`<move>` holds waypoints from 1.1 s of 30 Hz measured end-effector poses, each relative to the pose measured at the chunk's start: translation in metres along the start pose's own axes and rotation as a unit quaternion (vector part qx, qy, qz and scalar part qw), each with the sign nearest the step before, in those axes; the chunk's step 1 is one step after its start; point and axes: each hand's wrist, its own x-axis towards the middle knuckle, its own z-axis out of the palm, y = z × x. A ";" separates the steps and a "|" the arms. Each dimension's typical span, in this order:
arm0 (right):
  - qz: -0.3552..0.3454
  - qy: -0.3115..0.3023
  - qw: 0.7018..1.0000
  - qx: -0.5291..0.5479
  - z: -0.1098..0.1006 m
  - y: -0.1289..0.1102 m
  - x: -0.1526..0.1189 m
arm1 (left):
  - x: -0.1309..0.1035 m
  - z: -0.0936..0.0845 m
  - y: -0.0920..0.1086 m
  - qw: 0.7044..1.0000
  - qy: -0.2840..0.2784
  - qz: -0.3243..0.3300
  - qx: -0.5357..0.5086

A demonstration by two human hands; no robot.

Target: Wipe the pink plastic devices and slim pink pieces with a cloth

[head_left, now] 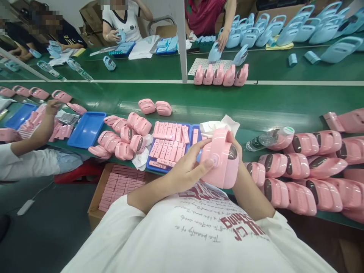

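Observation:
In front of my chest is a pink plastic casing with a loop handle and a dark oval window (220, 172). My left hand (190, 167) is closed on its left side, with a finger by a round button on the casing. My right hand (238, 149) wraps round the far right side, its fingers mostly hidden. Just left of my hands, a blue tray (149, 163) bears rows of small pink strip-shaped parts (167, 149). Behind the casing lies crumpled white tissue (218, 125).
Many pink casings (298, 165) crowd the bench on the right, beside a plastic bottle (270, 138). More casings (122, 136) are heaped left of the tray. A carton of pink parts (122, 185) stands below. A neighbour's arm (36, 132) reaches in from the left; co-workers sit opposite.

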 end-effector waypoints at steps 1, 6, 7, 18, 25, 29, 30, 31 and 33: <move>0.000 0.019 1.000 -0.002 0.000 0.001 -0.001 | 0.000 0.002 0.001 1.000 0.002 0.010 0.001; -0.017 0.072 0.997 -0.026 -0.003 0.003 -0.009 | -0.001 0.004 0.003 0.999 -0.021 0.002 -0.027; -0.015 0.062 0.998 -0.022 -0.003 0.002 -0.010 | 0.001 0.003 0.002 0.999 -0.025 0.000 -0.035; -0.041 0.165 0.985 0.033 -0.007 -0.011 0.009 | 0.046 -0.023 -0.030 0.999 -0.002 0.040 -0.035; -0.078 0.207 0.967 0.127 -0.011 0.000 0.015 | 0.055 -0.019 -0.048 0.967 -0.022 -0.080 -0.242; -0.145 0.173 0.964 0.139 -0.015 0.012 0.010 | 0.058 -0.020 -0.049 0.951 -0.021 -0.109 -0.290; -0.157 0.165 0.968 0.103 -0.016 0.014 0.007 | 0.060 -0.019 -0.048 0.948 -0.013 -0.116 -0.296; -0.169 0.151 0.972 0.056 -0.016 0.016 0.004 | 0.061 -0.018 -0.047 0.944 -0.002 -0.126 -0.304; -0.203 0.115 0.971 -0.049 -0.016 0.019 -0.002 | 0.063 -0.016 -0.045 0.933 0.034 -0.142 -0.330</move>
